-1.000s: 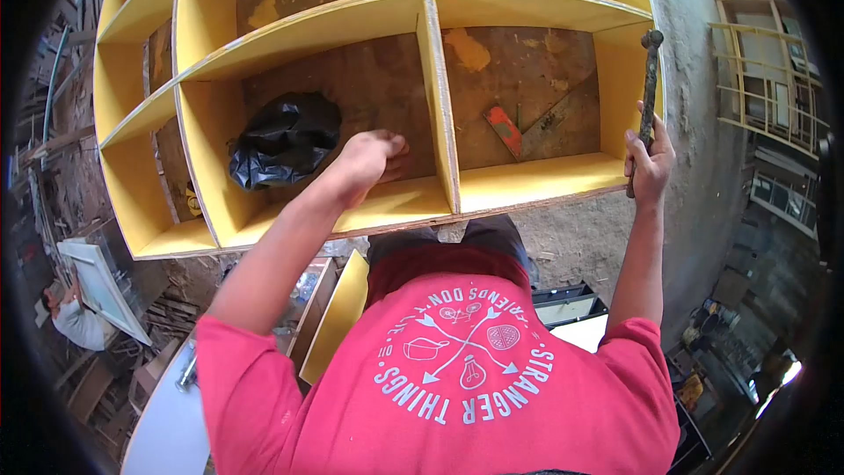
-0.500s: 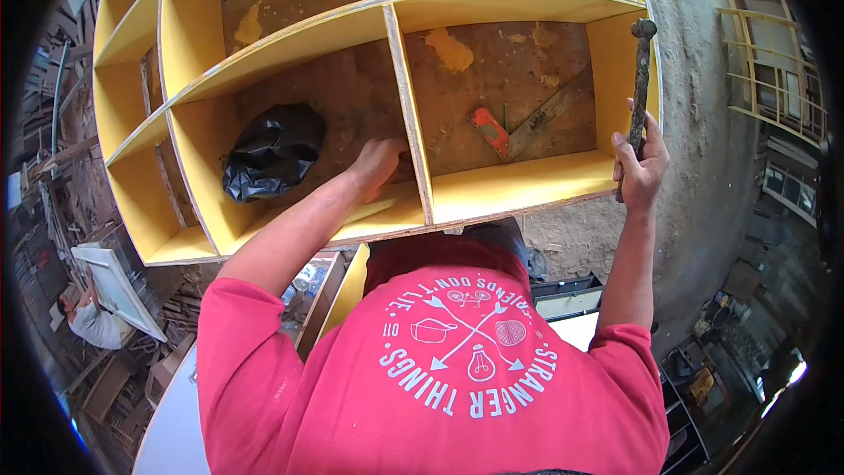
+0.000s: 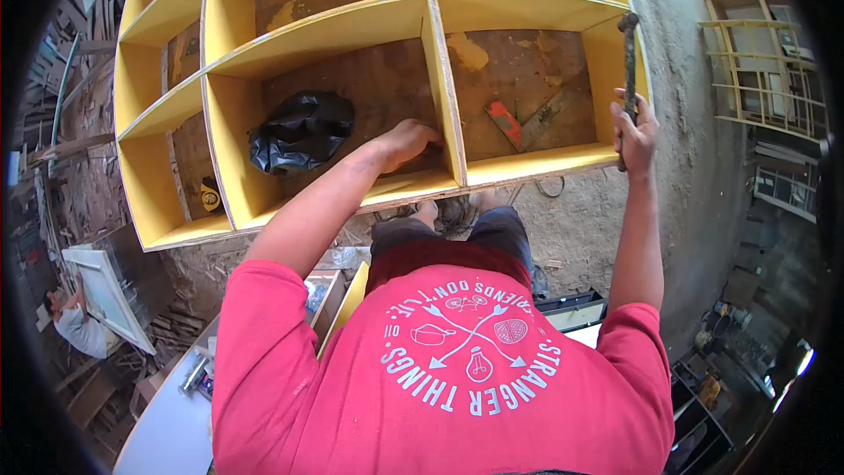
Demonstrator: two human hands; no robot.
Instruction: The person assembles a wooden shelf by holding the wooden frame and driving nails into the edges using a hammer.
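Note:
My right hand is wrapped round the handle of a hammer, held upright with its head up beside the right side of a yellow shelf unit. Inside a front compartment, my left hand is closed, its fingertips against or close to an upright divider. Whatever those fingers pinch is too small or hidden to make out. A crumpled black plastic bag lies left of this hand in the same compartment. On the other side of the divider lies a try square with an orange-red handle.
A yellow-and-black tape measure sits in the left front compartment. Below the shelf's front edge are my feet and a drawer-like box. Another person handles a white framed panel at far left. Yellow frames stand at far right.
My view has shifted, so the shelf sits further right and higher, and my feet show. The left hand's fingers reach more toward the divider. The hammer stays in my right hand.

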